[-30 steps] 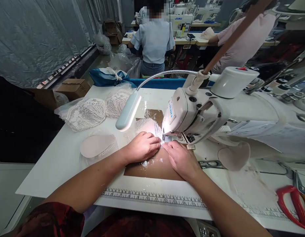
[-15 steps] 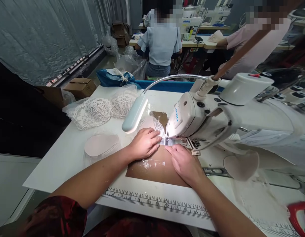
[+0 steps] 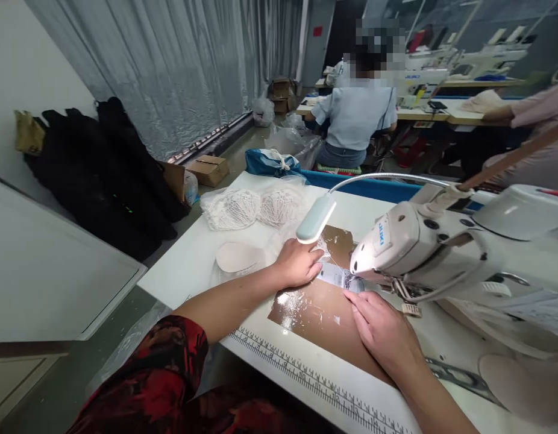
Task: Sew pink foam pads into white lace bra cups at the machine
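Observation:
My left hand (image 3: 299,263) is closed on a white lace bra cup (image 3: 323,246), left of the needle and below the lamp head; the hand covers much of the cup. A thin thread seems to run from the lace toward the needle area of the white sewing machine (image 3: 399,241). Just in front of the needle plate (image 3: 333,275), my right hand (image 3: 382,325) rests with fingers pressed together and fingertips at the plate's edge. Whatever lies between them, if anything, cannot be made out. Brown sheeting (image 3: 324,316) covers the table under both hands.
A lamp head (image 3: 316,218) hangs over my left hand. Lace cups (image 3: 236,208) lie at the table's back left, a beige pad (image 3: 238,258) nearer. A printed ruler (image 3: 301,377) runs along the front edge. A person (image 3: 355,120) sits ahead with their back to me.
My left hand has drawn the lace cup leftward, away from the needle, baring the metal plate. My right hand stays close to the plate. The camera view has turned left.

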{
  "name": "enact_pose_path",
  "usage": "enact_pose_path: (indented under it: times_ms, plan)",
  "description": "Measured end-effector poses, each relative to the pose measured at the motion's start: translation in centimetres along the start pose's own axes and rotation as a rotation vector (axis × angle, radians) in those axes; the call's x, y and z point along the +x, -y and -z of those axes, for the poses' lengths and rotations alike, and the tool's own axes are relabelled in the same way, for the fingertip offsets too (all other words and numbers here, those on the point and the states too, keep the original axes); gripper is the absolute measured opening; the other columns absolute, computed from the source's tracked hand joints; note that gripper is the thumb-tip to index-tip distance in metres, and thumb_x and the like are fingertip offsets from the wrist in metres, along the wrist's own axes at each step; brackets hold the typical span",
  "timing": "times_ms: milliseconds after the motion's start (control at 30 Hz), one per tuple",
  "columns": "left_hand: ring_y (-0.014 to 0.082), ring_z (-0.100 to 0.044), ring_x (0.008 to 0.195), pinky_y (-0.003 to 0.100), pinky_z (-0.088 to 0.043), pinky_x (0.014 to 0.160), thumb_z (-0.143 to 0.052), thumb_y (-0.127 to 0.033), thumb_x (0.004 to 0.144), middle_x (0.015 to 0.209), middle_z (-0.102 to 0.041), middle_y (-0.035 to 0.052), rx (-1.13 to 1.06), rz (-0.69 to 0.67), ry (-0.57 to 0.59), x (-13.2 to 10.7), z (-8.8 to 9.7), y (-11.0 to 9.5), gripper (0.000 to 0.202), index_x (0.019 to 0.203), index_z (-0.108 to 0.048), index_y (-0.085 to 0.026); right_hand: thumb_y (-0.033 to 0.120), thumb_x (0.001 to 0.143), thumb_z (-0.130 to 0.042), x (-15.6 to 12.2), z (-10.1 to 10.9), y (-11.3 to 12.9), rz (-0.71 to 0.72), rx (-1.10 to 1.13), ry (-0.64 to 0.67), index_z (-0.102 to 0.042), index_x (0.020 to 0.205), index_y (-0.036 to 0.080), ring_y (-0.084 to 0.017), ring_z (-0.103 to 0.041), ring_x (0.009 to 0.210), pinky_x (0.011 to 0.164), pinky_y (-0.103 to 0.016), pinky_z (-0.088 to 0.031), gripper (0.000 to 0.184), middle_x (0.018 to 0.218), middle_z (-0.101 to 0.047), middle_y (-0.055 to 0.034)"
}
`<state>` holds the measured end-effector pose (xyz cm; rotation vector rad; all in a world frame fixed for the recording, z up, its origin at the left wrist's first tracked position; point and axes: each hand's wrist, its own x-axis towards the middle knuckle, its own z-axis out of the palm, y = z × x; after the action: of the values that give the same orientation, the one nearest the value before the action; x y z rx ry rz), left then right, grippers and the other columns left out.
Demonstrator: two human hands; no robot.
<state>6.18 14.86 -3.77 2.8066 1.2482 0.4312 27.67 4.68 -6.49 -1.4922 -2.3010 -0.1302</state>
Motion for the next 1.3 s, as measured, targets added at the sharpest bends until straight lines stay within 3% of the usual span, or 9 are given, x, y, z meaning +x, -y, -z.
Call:
enact_pose_path:
  times_ms: [167,267,333,433,533,667,867,1133,1300]
  plan:
    - [0.0278,-0.050,0.112,0.039,-0.045,0.089,-0.051,-0.040,0.084,0.128,-0.049,0.0148,-0.112,0.055,0.122,-1.5,4.8,0.1,0.053,0.130,-0.044,-0.016,0.023,0.091,-0.036,0.0,0.2,0.0,-0.005,-0.001,0.016,-0.064,0.112,0.021,-0.017,-0.060,0.065,0.052,-0.026,-0.045,0.035,0.084,-0.063,-0.0055]
    - [0.0253,-0.053,0.105,0.038,-0.044,0.086,-0.044,-0.041,0.088,0.118,-0.056,0.0123,-0.096,0.115,0.071,-4.1,8.4,1.8,0.040,0.118,-0.050,-0.016,0.024,0.091,-0.036,0.1,0.2,0.0,-0.024,0.013,0.023,-0.064,0.112,0.023,-0.017,-0.060,0.067,0.056,-0.026,-0.046,0.036,0.085,-0.064,-0.0056]
    - [0.0263,-0.054,0.098,0.041,-0.044,0.083,-0.042,-0.042,0.088,0.103,-0.060,0.0128,0.008,0.323,0.030,-6.4,9.6,3.9,0.036,0.108,-0.053,-0.014,0.024,0.091,-0.036,0.1,0.2,0.0,-0.023,0.021,0.012,-0.065,0.111,0.023,-0.017,-0.061,0.069,0.058,-0.026,-0.046,0.036,0.086,-0.064,-0.0059]
    - [0.0309,-0.053,0.089,0.044,-0.042,0.074,-0.049,-0.047,0.080,0.083,-0.058,0.0135,0.076,0.681,-0.038,-10.3,9.6,7.0,0.033,0.079,-0.051,-0.014,0.023,0.091,-0.035,0.0,-0.1,-0.1,-0.021,0.025,-0.003,-0.065,0.109,0.022,-0.018,-0.061,0.072,0.060,-0.027,-0.047,0.035,0.087,-0.064,-0.0061]
    - [0.0252,-0.052,0.083,0.038,-0.042,0.069,-0.049,-0.041,0.080,0.080,-0.053,0.0089,-0.011,0.680,-0.024,-13.7,8.9,7.8,0.026,0.071,-0.042,-0.018,0.023,0.091,-0.035,-0.1,-0.1,0.0,-0.040,0.010,0.013,-0.065,0.109,0.022,-0.018,-0.062,0.074,0.060,-0.028,-0.047,0.035,0.087,-0.065,-0.0061]
    - [0.0123,-0.048,0.068,0.024,-0.041,0.060,-0.037,-0.038,0.091,0.074,-0.048,-0.0003,-0.277,0.551,0.067,-15.7,9.4,5.2,0.024,0.078,-0.038,-0.019,0.020,0.090,-0.036,0.1,0.3,0.3,-0.047,0.000,0.052,-0.065,0.111,0.019,-0.019,-0.063,0.075,0.063,-0.029,-0.048,0.036,0.090,-0.065,-0.0059]
    - [0.0085,-0.045,0.063,0.019,-0.037,0.056,-0.053,-0.040,0.086,0.076,-0.049,-0.0017,-1.089,0.227,0.378,-10.8,9.3,-0.3,0.025,0.095,-0.046,-0.018,0.022,0.091,-0.039,0.1,1.2,0.7,-0.123,0.132,0.044,-0.066,0.109,0.020,-0.018,-0.064,0.079,0.067,-0.029,-0.049,0.033,0.094,-0.068,-0.0051]
    - [0.0127,-0.052,0.067,0.023,-0.039,0.058,-0.055,-0.022,0.080,0.076,-0.059,0.0009,-0.546,0.031,0.319,-2.5,2.8,-3.1,0.011,0.088,-0.058,-0.015,0.029,0.094,-0.044,-0.5,2.7,1.0,-0.177,0.487,-0.034,-0.069,0.091,0.020,-0.016,-0.061,0.075,0.069,-0.026,-0.045,0.026,0.083,-0.068,-0.0027]
    - [0.0138,-0.057,0.070,0.024,-0.044,0.062,-0.050,-0.019,0.083,0.078,-0.062,0.0020,-0.478,0.066,0.200,-1.7,2.8,-3.6,0.011,0.090,-0.057,-0.015,0.025,0.091,-0.049,-0.4,2.7,1.4,0.025,0.416,0.029,-0.069,0.085,0.020,-0.016,-0.057,0.074,0.068,-0.026,-0.041,0.022,0.075,-0.063,-0.0031]
